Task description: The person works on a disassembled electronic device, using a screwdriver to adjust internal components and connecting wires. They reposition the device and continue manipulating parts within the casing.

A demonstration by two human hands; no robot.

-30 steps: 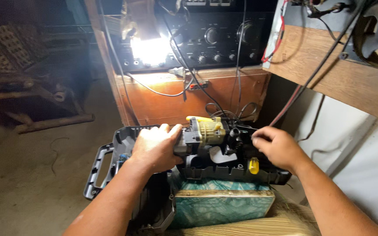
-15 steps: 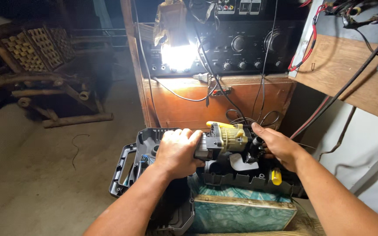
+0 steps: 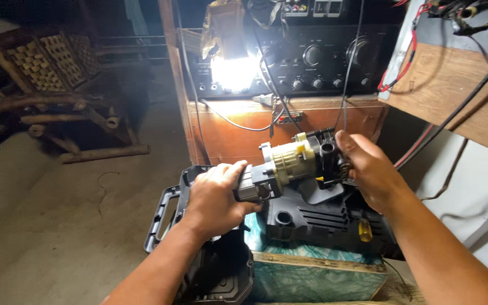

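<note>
A power-drill assembly (image 3: pixel 289 164), with a pale yellow gearbox, a grey chuck end and a black motor end, is held level above an open black tool case (image 3: pixel 168 212). My left hand (image 3: pixel 216 197) grips its grey chuck end. On the black motor end my right hand (image 3: pixel 365 169) is closed. Below the drill lies a black plastic housing shell (image 3: pixel 323 217) with a small yellow-handled tool (image 3: pixel 364 230) beside it, on a teal patterned box (image 3: pixel 312 271).
A wooden cabinet (image 3: pixel 238 130) stands behind, carrying a black amplifier (image 3: pixel 323 56), a bright lamp (image 3: pixel 232 73) and several hanging wires. A wooden shelf (image 3: pixel 453 90) with cables is at the right. A wooden chair frame (image 3: pixel 57 101) stands at the left on the concrete floor (image 3: pixel 57 226).
Both hands have lifted the drill assembly up off the case and turned it level. The view has shifted left and come closer.
</note>
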